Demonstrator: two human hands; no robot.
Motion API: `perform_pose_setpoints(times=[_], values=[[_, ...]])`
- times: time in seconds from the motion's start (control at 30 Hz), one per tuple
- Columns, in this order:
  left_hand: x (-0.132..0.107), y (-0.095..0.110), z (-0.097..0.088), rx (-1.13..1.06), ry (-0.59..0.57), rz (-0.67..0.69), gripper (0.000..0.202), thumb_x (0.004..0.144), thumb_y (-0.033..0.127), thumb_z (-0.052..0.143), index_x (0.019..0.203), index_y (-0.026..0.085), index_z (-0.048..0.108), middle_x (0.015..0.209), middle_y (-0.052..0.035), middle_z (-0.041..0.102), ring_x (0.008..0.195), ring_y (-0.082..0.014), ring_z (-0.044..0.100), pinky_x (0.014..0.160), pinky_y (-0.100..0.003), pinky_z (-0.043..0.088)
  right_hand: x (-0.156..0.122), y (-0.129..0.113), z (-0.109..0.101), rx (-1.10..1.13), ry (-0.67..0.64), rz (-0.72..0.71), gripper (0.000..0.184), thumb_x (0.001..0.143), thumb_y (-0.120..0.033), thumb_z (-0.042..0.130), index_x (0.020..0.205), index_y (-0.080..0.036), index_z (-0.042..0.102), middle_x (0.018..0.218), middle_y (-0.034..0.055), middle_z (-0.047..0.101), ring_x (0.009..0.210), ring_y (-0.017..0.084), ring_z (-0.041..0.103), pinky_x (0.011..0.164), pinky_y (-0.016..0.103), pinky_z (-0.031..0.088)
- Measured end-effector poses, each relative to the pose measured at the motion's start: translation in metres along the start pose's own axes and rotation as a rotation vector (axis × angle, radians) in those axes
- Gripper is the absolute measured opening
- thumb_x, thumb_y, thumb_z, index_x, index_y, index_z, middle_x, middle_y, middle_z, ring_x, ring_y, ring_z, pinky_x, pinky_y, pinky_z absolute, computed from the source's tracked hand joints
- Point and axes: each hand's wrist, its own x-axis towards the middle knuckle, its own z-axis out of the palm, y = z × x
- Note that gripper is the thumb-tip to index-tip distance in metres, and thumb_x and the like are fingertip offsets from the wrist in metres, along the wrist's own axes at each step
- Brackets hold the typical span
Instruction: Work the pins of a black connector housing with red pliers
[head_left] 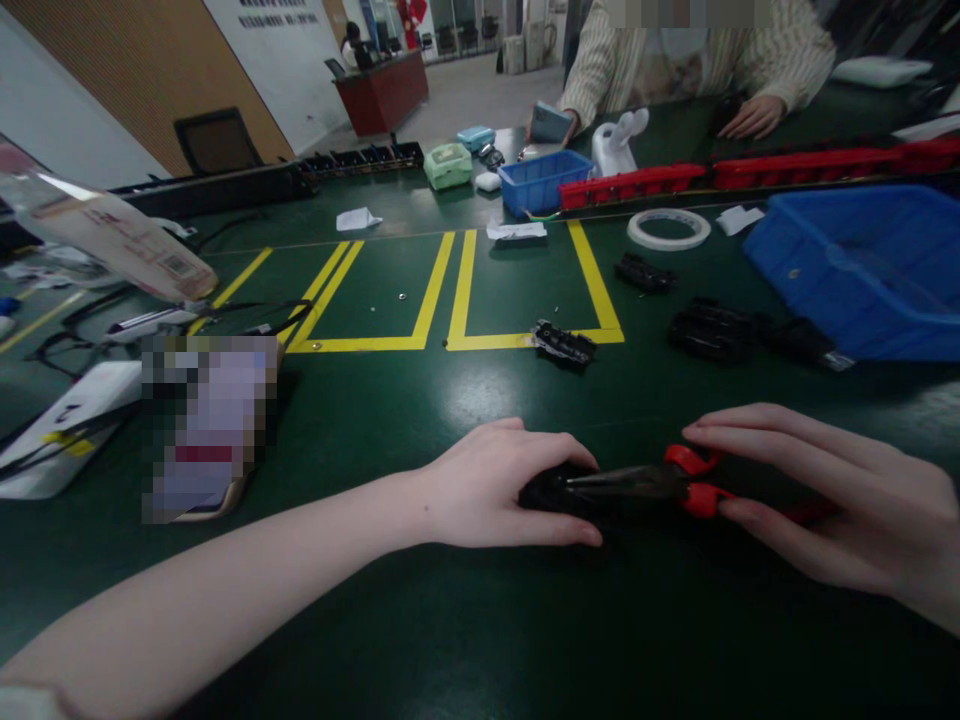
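My left hand [499, 485] lies on the green table and closes over a small black plastic part [551, 492], pinning it down. My right hand [825, 495] grips red-handled needle-nose pliers [675, 482] by the handles. The pliers' dark jaws point left and reach the black part under my left fingers. More black parts lie farther back: one [564, 342] on the yellow floor-tape line, one [643, 272] near the tape roll, and a larger pile [716, 330] beside the big blue bin.
A large blue bin [862, 270] stands at right, a small blue bin [541, 180] and red strips [675, 180] farther back. A white tape roll [667, 228] lies near them. A person in a striped sweater [675, 60] sits opposite. Cables and white devices [67, 425] lie at left.
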Motion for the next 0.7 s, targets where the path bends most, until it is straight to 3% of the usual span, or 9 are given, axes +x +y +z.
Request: perform_pose_setpoints(times=[0.2, 0.37, 0.7], values=[[-0.0002, -0.001, 0.0009, 0.007, 0.011, 0.026, 0.04, 0.08, 0.043, 0.068, 0.108, 0.018, 0.056, 0.092, 0.0023, 0.066, 0.071, -0.0112, 0.058, 0.069, -0.025, 0.036, 0.0004, -0.001, 0.0044, 0.074, 0.008, -0.014, 0.041, 0.083, -0.029, 0.054, 0.124, -0.025, 0.048, 0.106, 0.0077, 0.062, 0.089, 0.023, 0.064, 0.072, 0.033, 0.056], [-0.0005, -0.0005, 0.001, 0.015, 0.014, 0.035, 0.04, 0.08, 0.043, 0.067, 0.108, 0.018, 0.056, 0.093, 0.0022, 0.066, 0.072, -0.0113, 0.058, 0.069, -0.025, 0.036, 0.0032, -0.0034, 0.0057, 0.06, 0.015, -0.033, 0.049, 0.078, -0.041, 0.062, 0.121, -0.019, 0.05, 0.103, 0.0098, 0.061, 0.087, 0.023, 0.064, 0.071, 0.034, 0.056], [-0.0007, -0.0012, 0.0013, 0.003, 0.025, 0.036, 0.039, 0.081, 0.04, 0.067, 0.111, 0.017, 0.054, 0.096, 0.0021, 0.065, 0.076, -0.011, 0.059, 0.071, -0.025, 0.037, 0.0093, -0.0057, 0.0046, 0.055, 0.049, -0.083, 0.036, 0.084, -0.037, 0.057, 0.113, -0.015, 0.053, 0.098, 0.0112, 0.062, 0.084, 0.018, 0.063, 0.069, 0.028, 0.055]])
